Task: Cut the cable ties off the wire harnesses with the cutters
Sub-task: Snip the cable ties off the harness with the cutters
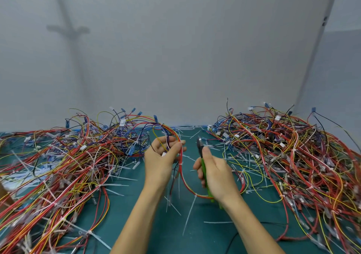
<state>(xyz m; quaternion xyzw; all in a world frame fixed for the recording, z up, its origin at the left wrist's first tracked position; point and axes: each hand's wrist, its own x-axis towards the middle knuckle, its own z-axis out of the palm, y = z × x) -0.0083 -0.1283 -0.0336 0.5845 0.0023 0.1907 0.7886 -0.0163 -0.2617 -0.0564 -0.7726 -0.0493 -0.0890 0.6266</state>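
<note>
Pinching upright harness (182,177) in left hand (160,161); clenching cutters (200,146) in right hand (216,173), just right of harness, tips above tie (180,164).

Soft, even light (slightly hazy) leaves a faint shadow (68,30) on the wall (195,54).

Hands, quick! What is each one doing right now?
Left hand: closed, holding a red wire harness.
Right hand: closed, holding the green cutters.
</note>
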